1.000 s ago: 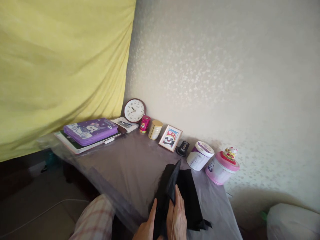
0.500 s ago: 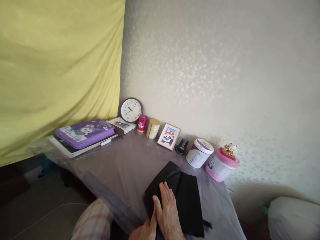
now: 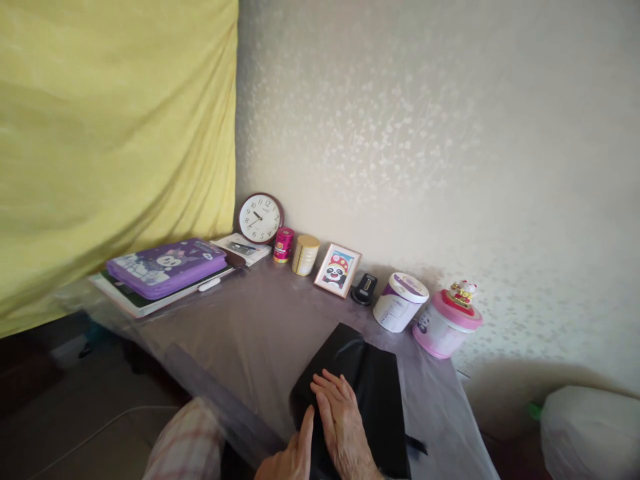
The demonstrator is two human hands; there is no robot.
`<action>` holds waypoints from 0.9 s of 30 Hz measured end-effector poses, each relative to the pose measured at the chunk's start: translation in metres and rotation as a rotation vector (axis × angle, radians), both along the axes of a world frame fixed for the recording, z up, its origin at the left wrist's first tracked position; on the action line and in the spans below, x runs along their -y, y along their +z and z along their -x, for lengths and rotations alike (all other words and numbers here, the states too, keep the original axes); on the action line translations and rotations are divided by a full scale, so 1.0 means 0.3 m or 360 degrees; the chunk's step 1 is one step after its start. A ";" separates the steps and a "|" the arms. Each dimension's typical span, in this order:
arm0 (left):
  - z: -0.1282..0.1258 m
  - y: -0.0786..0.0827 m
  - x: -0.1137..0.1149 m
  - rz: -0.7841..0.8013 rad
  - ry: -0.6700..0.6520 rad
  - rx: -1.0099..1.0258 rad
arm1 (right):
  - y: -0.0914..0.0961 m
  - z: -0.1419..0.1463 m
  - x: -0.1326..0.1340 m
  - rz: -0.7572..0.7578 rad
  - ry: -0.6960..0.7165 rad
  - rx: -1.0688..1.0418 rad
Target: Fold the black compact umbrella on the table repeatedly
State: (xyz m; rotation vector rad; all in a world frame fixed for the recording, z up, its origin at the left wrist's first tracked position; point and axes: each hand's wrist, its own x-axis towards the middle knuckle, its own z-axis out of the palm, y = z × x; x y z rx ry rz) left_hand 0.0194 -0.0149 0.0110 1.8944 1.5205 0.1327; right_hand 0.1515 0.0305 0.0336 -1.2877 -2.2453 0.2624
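A black, soft, folded thing lies at the near side of the table. Its surface is slightly shiny and creased, and a short black strap sticks out at its right; its exact kind I cannot tell. My right hand rests flat on its left part, fingers stretched and close together. Beside it, at the black thing's near left edge, is my left hand. One of its fingers points forward against the edge; its other fingers are curled or partly cut off by the frame.
Along the wall stand a clock, a pink can, a yellow-lidded jar, a framed panda picture, a black stand, a white tub and a pink-lidded tub. A purple case lies far left.
My right hand has shifted slightly left over the black thing, its fingers now angled further left. My left finger has come away from the right thumb. The black surface bulges more.
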 end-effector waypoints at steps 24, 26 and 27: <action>-0.089 -0.030 -0.039 -0.0432 -0.0077 -0.0117 | -0.013 -0.127 -0.164 -0.0169 -0.0012 0.0303; -0.086 -0.026 -0.039 -0.0424 -0.0099 -0.0109 | -0.004 -0.125 -0.210 -0.0176 -0.0042 0.0357; -0.083 -0.023 -0.040 -0.0423 -0.0112 -0.0099 | -0.001 -0.125 -0.235 -0.0180 -0.0058 0.0382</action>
